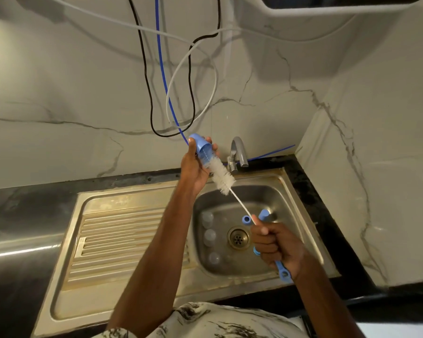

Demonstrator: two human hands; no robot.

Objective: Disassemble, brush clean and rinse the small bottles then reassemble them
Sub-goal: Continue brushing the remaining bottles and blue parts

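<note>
Marble-veined wall tiles and a steel sink (137,191) set in a dark counter (34,203) frame the scrubbing. My left grip (193,167) is curled round a blue cap (202,151), with its mouth tilted down towards the basin. My right grip (276,245) is clenched on the brush handle (284,273), thumb up near the wire stem (239,203). The white bristle head (222,178) meets the cap's mouth at its tip, and most of it is outside.

The cap looks like thin, light plastic. I judge it stiff enough to brush against, yet likely to flex under a hard squeeze and to be slick when wet. The wall near the closed end seems the place to take it, since that leaves the mouth free. The stem looks springy, so a hold close to the wire should steady the head.

Below in the basin, three clear small bottles (210,236) sit left of the drain (238,237); whether upright or lying I cannot tell. Two more blue pieces (264,214) rest just beyond it. A tap (238,152) stands at the back rim, and loose cables (192,93) hang down the wall.
</note>
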